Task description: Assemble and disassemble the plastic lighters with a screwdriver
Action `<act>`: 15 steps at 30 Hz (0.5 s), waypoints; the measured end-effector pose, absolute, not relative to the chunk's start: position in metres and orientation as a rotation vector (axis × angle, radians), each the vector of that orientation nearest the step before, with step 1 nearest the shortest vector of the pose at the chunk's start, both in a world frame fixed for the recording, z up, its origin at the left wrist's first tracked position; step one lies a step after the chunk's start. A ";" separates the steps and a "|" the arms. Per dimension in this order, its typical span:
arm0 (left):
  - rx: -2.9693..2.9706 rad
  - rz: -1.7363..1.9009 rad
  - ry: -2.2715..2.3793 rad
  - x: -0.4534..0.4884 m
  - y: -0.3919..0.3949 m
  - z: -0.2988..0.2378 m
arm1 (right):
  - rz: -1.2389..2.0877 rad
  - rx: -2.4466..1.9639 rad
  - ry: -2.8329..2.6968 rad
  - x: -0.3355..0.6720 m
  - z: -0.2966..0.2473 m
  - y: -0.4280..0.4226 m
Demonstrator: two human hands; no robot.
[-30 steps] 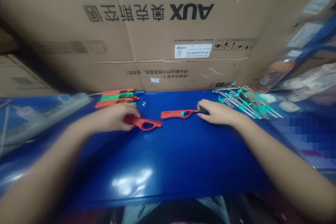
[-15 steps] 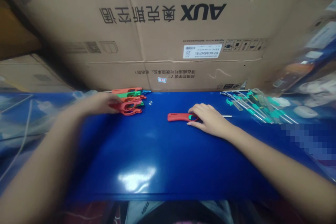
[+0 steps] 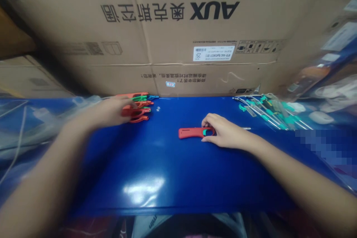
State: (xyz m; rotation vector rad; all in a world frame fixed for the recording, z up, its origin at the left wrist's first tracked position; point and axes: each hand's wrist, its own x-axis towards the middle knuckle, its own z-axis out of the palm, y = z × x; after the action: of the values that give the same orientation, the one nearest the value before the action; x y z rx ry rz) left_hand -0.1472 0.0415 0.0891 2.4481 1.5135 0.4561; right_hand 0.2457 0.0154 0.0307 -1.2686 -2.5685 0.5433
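Note:
My right hand (image 3: pixel 223 132) pinches the right end of a red lighter body with a teal trigger (image 3: pixel 195 132) that lies on the blue table (image 3: pixel 173 163); a thin metal rod sticks out to the right of the hand. My left hand (image 3: pixel 113 111) reaches far left to a small stack of red and green lighter shells (image 3: pixel 138 105) by the cardboard box. Its fingers rest on the left end of the stack, curled and blurred, and I cannot make out a grip.
A large brown cardboard box (image 3: pixel 178 33) walls off the back of the table. Several teal-and-metal lighter inner parts (image 3: pixel 267 113) lie at the back right. Clear plastic bags (image 3: pixel 36 126) lie at the left. A few tiny parts (image 3: pixel 158 110) sit beside the stack.
My left hand carried a red shell from mid-table to the stack at the back left. My right hand slid left along the red lighter body and now pinches it near the trigger.

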 end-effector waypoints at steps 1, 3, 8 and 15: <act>2.477 0.410 1.477 -0.138 0.037 0.087 | 0.541 -1.289 -2.598 0.244 0.034 0.012; 2.551 0.328 1.319 -0.113 0.025 0.079 | 0.547 -1.300 -2.654 0.240 0.041 0.004; 2.601 0.353 0.999 -0.039 -0.016 0.047 | 0.552 -1.265 -2.677 0.224 0.046 -0.017; 2.722 0.517 0.968 -0.016 -0.022 0.010 | 0.553 -1.220 -2.654 0.215 0.039 -0.023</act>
State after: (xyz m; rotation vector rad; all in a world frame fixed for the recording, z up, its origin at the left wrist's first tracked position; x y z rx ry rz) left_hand -0.0160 -0.0222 0.0103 2.7220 0.9682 0.5167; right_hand 0.2147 -0.0228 0.0390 -1.2204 -2.6542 0.5527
